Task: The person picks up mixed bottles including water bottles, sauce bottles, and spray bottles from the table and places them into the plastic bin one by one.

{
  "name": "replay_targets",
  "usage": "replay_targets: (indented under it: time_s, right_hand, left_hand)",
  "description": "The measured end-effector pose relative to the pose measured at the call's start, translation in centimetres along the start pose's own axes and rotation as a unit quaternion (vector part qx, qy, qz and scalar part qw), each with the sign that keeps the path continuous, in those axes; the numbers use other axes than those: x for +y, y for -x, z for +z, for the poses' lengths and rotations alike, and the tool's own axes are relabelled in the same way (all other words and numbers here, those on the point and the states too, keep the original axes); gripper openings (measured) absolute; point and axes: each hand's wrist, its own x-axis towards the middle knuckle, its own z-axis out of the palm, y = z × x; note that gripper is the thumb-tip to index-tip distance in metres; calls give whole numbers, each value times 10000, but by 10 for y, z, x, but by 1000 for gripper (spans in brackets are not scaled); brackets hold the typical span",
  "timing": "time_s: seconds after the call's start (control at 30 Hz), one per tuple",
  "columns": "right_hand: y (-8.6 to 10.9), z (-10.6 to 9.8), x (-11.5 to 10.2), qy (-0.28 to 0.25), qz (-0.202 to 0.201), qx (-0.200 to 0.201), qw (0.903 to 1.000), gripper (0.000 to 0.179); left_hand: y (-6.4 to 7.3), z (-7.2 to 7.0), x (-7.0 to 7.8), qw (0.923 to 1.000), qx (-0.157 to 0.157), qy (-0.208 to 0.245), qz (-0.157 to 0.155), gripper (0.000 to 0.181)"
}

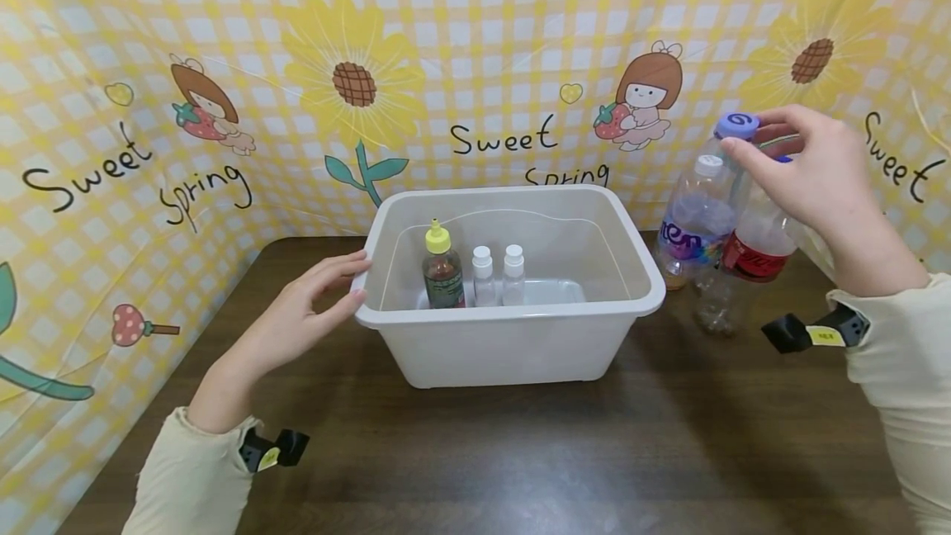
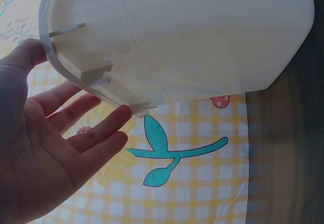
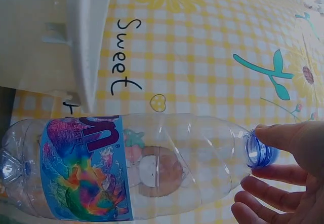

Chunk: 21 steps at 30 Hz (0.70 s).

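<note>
My right hand (image 1: 817,163) pinches the blue cap (image 1: 737,126) of a clear plastic bottle between thumb and fingers. In the right wrist view that bottle (image 3: 177,173) carries a bright multicoloured label and looks empty of liquid. Close by it are a white-capped bottle (image 1: 708,168) and a clear bottle with a red label (image 1: 758,258); they overlap in the head view. My left hand (image 1: 297,316) touches the left rim of a white plastic bin (image 1: 513,349) with its fingers and thumb fairly straight. Hidden from the head view is most of the held bottle's body.
Inside the bin stand a dark bottle with a yellow nozzle cap (image 1: 444,275) and two small white-capped bottles (image 1: 483,275). The dark wooden table (image 1: 475,452) carries the bin. A yellow checked cloth (image 1: 475,48) rises behind and at both sides.
</note>
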Motion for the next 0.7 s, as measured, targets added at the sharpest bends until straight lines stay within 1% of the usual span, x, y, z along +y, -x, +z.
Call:
replay_targets:
  time_s: [0.17, 0.3, 0.5, 0.7]
  right_hand:
    - [-5, -5, -5, -98, -33, 103, 9999, 57]
    - [-10, -9, -10, -281, -12, 73, 9996, 57]
    - [-19, -14, -16, -328, -4, 42, 9995, 58]
    - [-25, -18, -24, -462, -60, 38, 9989, 56]
  left_hand:
    - [-1, -1, 0, 10000, -52, -65, -38, 43]
    - [-1, -2, -1, 9998, -78, -139, -67, 43]
    - [-2, -2, -1, 9998, -75, -202, -18, 43]
    - [-2, -4, 1, 9997, -134, -214, -65, 44]
